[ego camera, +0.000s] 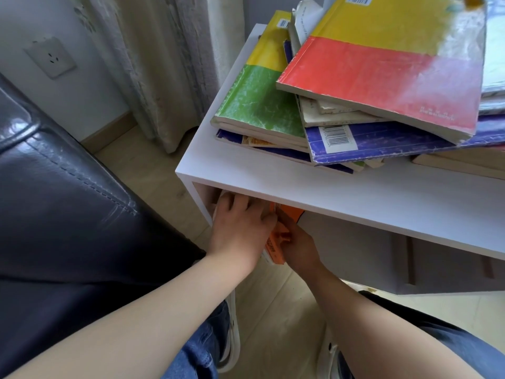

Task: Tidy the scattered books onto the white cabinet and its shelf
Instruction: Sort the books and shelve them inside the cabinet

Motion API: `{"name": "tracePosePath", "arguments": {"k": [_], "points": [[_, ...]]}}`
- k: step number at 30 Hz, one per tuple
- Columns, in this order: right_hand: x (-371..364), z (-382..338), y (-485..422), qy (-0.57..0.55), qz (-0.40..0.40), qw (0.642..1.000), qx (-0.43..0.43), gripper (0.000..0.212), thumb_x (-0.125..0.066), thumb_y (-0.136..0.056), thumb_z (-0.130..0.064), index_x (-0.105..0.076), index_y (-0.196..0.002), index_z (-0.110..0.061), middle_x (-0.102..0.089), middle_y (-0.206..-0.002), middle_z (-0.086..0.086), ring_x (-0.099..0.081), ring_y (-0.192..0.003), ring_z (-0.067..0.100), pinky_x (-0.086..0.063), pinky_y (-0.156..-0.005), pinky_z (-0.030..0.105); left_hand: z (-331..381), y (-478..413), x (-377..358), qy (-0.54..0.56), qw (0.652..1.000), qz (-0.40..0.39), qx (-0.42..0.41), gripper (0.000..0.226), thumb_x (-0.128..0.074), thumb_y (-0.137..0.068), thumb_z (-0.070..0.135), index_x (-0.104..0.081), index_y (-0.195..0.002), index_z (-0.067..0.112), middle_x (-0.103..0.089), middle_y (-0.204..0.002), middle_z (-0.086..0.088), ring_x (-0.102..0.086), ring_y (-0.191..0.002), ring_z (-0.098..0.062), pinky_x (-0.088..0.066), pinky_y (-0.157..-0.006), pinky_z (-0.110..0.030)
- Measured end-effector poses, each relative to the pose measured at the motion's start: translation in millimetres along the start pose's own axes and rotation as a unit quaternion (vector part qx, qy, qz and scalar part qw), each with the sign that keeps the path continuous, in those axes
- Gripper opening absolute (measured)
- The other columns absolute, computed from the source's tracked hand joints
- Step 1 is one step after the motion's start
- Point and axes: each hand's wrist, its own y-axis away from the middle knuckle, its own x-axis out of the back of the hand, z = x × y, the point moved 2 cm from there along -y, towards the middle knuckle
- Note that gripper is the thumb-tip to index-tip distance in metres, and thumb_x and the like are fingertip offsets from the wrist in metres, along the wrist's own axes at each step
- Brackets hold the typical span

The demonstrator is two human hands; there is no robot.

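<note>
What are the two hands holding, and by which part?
An orange book, standing upright: the left hand presses its left side, the right hand grips its right side.

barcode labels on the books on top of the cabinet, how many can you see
3: one at the far end of the yellow-green book, one at the top edge of the yellow-red book, one on the blue book near the front. More may be hidden in the pile.
</note>
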Motion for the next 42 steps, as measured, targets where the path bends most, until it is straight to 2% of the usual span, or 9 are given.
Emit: {"name": "tracePosePath", "arguments": {"k": [5,10,14,17,22,26,31,39,42], "points": [[5.2,-9.1,-8.9,-0.292,-0.039,0.936,-0.195,0.03,-0.042,-0.098,-0.013,-0.053,-0.127,-0.015,-0.057,-0.124,0.008,-0.06,-0.1,0.022,-0.047,-0.06,0.015,2.3,9.6,-18.2,0.01,1.0,0.013,-0.003,0.057,-0.087,-0.032,0.02,-0.071,-0.086,0.015,-0.062,-0.109,-0.011,-0.04,-0.106,-0.036,-0.042,-0.087,-0.064],[-12.6,25.6,-18.5,-0.324,-0.088,0.863,-0.377,0.041,-0.047,-0.093,-0.045,-0.047,-0.128,-0.024,-0.047,-0.126,0.0,-0.037,-0.13,0.033,-0.029,-0.102,0.059,-4.6,22.8,-26.9,0.031,0.998,0.028,-0.037,0.043,-0.075,-0.049,0.017,-0.071,-0.092,0.02,-0.066,-0.111,-0.006,-0.042,-0.114,-0.031,-0.037,-0.095,-0.062],[-34.0,30.3,-22.4,-0.451,-0.03,0.807,-0.38,0.034,-0.05,-0.092,-0.04,-0.051,-0.116,-0.017,-0.06,-0.081,0.009,-0.053,-0.079,0.028,-0.04,-0.095,0.052,-5.6,27.2,-28.6,0.035,0.997,0.063,-0.021,0.037,-0.057,-0.06,0.014,-0.071,-0.093,0.019,-0.066,-0.097,-0.008,-0.045,-0.104,-0.03,-0.043,-0.094,-0.057],[-46.1,26.5,-21.8,-0.518,0.065,0.756,-0.394,0.041,-0.056,-0.089,-0.039,-0.051,-0.12,-0.012,-0.058,-0.099,0.012,-0.054,-0.074,0.026,-0.048,-0.088,0.041,-4.9,27.5,-26.4,0.035,0.997,0.067,-0.011,0.037,-0.057,-0.058,0.013,-0.071,-0.092,0.019,-0.066,-0.09,-0.01,-0.044,-0.099,-0.031,-0.047,-0.089,-0.055],[-56.8,13.8,-12.0,-0.585,0.072,0.694,-0.414,0.045,-0.046,-0.092,-0.049,-0.04,-0.068,-0.013,-0.045,-0.03,0.007,-0.046,-0.023,0.015,-0.042,-0.035,0.015,-2.5,24.1,-23.5,0.019,0.998,0.052,-0.001,0.041,-0.07,-0.051,0.018,-0.071,-0.092,0.022,-0.064,-0.088,-0.008,-0.043,-0.095,-0.031,-0.05,-0.085,-0.05],[-49.7,5.2,-10.5,-0.569,0.043,0.692,-0.443,0.042,-0.05,-0.091,-0.044,-0.043,-0.066,-0.011,-0.044,-0.027,0.008,-0.05,-0.025,0.018,-0.047,-0.038,0.02,0.1,22.9,-22.4,0.018,0.999,0.046,0.009,0.046,-0.077,-0.045,0.02,-0.072,-0.09,0.021,-0.065,-0.088,-0.008,-0.043,-0.096,-0.031,-0.051,-0.082,-0.05],[-33.4,21.3,-15.0,-0.498,0.027,0.706,-0.503,0.036,-0.054,-0.086,-0.045,-0.052,-0.086,-0.009,-0.049,-0.08,0.008,-0.045,-0.091,0.023,-0.036,-0.102,0.037,6.7,21.6,-19.4,0.019,0.999,0.036,0.03,0.048,-0.073,-0.041,0.023,-0.073,-0.089,0.021,-0.065,-0.086,-0.007,-0.041,-0.094,-0.03,-0.051,-0.079,-0.051],[-30.5,29.4,-13.1,-0.469,0.005,0.717,-0.515,0.044,-0.063,-0.08,-0.049,-0.056,-0.084,-0.006,-0.054,-0.08,0.008,-0.052,-0.081,0.02,-0.042,-0.089,0.041,10.5,24.6,-25.0,0.011,0.999,0.029,0.037,0.054,-0.08,-0.035,0.022,-0.071,-0.089,0.025,-0.063,-0.088,-0.007,-0.041,-0.095,-0.03,-0.04,-0.085,-0.049],[-31.4,24.9,-13.4,-0.448,0.006,0.737,-0.506,0.048,-0.054,-0.085,-0.052,-0.056,-0.104,-0.007,-0.055,-0.094,0.011,-0.052,-0.107,0.025,-0.04,-0.098,0.044,6.3,25.3,-24.7,0.026,0.999,0.031,0.026,0.061,-0.082,-0.034,0.018,-0.071,-0.094,0.025,-0.064,-0.09,-0.009,-0.041,-0.099,-0.031,-0.031,-0.087,-0.046]]}}
